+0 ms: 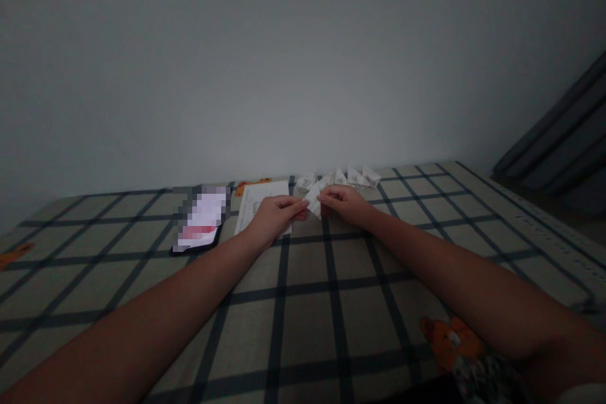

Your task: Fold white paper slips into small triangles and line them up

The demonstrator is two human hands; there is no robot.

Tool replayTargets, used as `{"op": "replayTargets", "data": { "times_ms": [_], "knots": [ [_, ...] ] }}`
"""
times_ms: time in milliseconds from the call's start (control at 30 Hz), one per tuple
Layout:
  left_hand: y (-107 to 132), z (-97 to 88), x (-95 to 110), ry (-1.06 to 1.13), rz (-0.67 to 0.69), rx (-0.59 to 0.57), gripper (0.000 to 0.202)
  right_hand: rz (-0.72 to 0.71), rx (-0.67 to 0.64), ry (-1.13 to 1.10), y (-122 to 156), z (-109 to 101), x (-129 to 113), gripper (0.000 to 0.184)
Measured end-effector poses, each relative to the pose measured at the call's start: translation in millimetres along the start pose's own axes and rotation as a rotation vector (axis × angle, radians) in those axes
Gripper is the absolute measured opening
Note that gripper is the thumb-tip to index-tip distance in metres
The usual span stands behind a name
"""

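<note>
Between my two hands is a small white piece of folded paper (314, 203), held just above the checked cloth. My left hand (277, 213) pinches its left edge between thumb and fingers. On the other side, my right hand (344, 203) grips the paper with thumb and forefinger. Right behind it stand several folded white paper pieces (356, 177) in a row, pointed in shape. Partly behind my left hand lies a stack of white paper sheets (250, 199) with faint print.
A phone (201, 221) with a lit, blurred screen rests left of the sheets. The checked cloth (303, 315) with orange bear prints covers the surface up to a grey wall (284, 63). A dark curtain (563, 120) hangs at the right.
</note>
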State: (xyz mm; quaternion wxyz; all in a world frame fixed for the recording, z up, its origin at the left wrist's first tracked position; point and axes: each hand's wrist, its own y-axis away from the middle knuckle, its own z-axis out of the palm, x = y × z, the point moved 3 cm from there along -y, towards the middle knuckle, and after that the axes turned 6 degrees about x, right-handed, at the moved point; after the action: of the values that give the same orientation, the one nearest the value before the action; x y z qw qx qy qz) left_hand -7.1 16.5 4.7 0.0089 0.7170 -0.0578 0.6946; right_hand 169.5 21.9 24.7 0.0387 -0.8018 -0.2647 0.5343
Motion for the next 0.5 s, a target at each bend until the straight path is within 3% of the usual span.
{"op": "replayTargets", "data": {
  "times_ms": [133,367,500],
  "knots": [
    [-0.5,-0.9,0.9,0.012,0.015,0.029,0.031,0.029,-0.095,-0.024,1.2,4.0,0.0,0.029],
    [0.1,-0.3,1.1,0.004,0.024,0.012,0.029,-0.016,-0.053,0.115,0.0,2.1,-0.1,0.031],
    [-2.1,-2.2,-1.7,0.069,0.038,0.024,0.029,0.018,-0.133,0.05,0.3,4.2,1.4,0.033]
  ]
}}
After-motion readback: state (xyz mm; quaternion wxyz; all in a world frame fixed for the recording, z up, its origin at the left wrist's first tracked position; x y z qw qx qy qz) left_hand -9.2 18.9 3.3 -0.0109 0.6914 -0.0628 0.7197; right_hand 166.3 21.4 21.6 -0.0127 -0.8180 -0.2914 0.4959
